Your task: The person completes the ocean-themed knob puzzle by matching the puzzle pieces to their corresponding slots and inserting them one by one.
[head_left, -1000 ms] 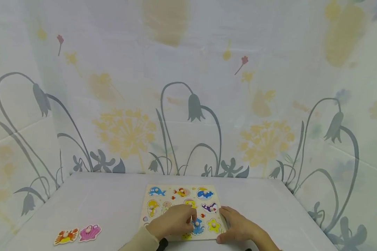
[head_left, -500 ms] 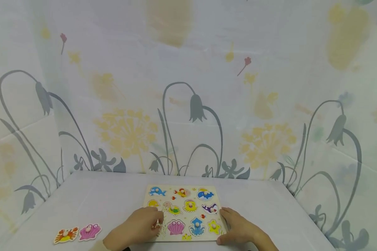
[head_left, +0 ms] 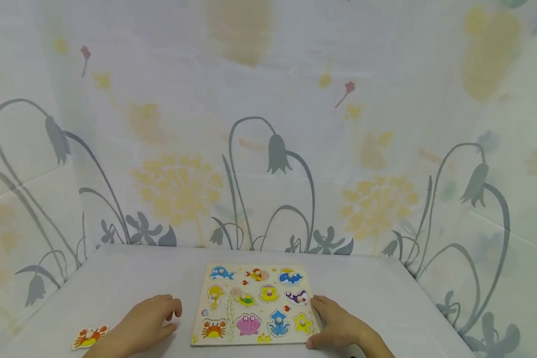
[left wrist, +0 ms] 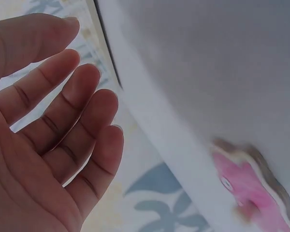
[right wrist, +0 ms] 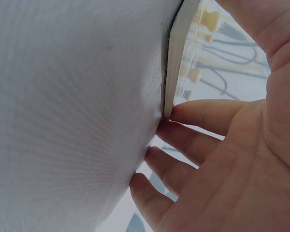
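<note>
A wooden peg puzzle board (head_left: 241, 341) with sea-animal pieces lies flat on the table. My right hand (head_left: 337, 323) rests at its right edge, thumb by the near corner; in the right wrist view, its index fingertip touches the board's side (right wrist: 176, 63). Left of the board, my left hand (head_left: 149, 320) holds nothing, fingers loosely bent. A pink shell piece (left wrist: 253, 193) lies below its fingers in the left wrist view, mostly hidden by the hand from the head. Beyond the wrist sits a loose crab piece (head_left: 89, 337). The board's crab picture (head_left: 214, 328) and shell picture (head_left: 248, 324) show no knobs.
Knobbed pieces fill the other spots, among them a squid (head_left: 278, 325), a starfish (head_left: 302, 323) and a turtle (head_left: 246, 299). A white cloth covers the table (head_left: 362, 278). Behind it hangs a flower-printed curtain (head_left: 268, 74).
My left hand has moved left off the board, from over its middle past its left edge to beside the loose pieces, uncovering the crab and shell pictures. My right hand stays at the board's edge.
</note>
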A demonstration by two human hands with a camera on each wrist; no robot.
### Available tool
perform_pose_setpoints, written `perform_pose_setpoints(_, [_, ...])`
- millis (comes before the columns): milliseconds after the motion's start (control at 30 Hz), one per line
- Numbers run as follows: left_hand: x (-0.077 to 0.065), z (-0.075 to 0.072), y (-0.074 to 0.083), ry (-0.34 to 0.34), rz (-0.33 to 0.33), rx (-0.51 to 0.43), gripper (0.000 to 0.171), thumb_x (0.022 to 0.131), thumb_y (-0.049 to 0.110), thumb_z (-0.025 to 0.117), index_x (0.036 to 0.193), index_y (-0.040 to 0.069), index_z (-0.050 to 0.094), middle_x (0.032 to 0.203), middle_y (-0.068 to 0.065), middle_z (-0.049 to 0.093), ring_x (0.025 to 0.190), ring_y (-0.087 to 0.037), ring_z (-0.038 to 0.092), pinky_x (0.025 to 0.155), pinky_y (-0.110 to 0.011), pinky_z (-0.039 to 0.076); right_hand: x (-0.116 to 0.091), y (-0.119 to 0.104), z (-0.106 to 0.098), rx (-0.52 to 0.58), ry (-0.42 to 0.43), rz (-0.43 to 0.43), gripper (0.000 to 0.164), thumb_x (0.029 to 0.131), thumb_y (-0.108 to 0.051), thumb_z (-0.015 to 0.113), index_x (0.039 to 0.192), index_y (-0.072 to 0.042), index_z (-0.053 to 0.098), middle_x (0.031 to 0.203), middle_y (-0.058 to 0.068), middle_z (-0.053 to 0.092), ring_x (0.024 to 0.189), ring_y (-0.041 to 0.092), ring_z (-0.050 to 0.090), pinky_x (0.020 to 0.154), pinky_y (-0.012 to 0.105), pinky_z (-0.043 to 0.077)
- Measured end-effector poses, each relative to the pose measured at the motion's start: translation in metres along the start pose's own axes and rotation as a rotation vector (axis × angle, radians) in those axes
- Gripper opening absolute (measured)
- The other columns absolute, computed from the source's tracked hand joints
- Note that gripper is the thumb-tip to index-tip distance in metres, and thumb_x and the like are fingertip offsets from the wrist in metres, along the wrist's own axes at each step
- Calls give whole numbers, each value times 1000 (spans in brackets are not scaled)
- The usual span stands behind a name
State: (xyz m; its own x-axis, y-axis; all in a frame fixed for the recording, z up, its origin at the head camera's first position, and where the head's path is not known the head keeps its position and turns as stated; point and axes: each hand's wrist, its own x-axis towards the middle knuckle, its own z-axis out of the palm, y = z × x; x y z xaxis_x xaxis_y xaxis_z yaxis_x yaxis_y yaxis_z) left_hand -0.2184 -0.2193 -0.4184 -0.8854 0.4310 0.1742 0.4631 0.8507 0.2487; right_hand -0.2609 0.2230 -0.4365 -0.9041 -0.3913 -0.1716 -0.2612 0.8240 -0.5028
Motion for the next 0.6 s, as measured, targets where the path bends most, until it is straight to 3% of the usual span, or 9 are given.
perform_pose_setpoints(133, [-13, -6, -19, 25, -28, 19, 24, 75, 20, 78, 85, 23, 57, 76, 12, 44, 65, -3, 39, 56, -28, 38, -1, -3, -1, -6, 4, -12, 100, 65, -49, 82, 139, 4, 41, 146, 23, 34, 135, 46, 27, 104, 63, 23])
perform_pose_setpoints(367, [-33, -9, -49, 109, -20, 46, 22, 73, 17, 75, 82, 23, 56, 76, 13, 42, 66, 0, 38, 53, -25, 36, -1, -4, -2, -6, 9, -6, 100, 64, -48, 82, 139, 5, 41, 146, 24, 34, 135, 45, 27, 105, 62, 23])
perform_pose_setpoints(600, [-47, -5, -67, 158, 10, 43, 25, 74, 22, 78, 76, 25, 53, 71, 17, 39, 63, 3, 35, 52, -23, 33, -1, -3, -1, 11, 0, 18, 100, 64, -47, 83, 139, 4, 41, 146, 23, 34, 135, 45, 27, 104, 63, 22])
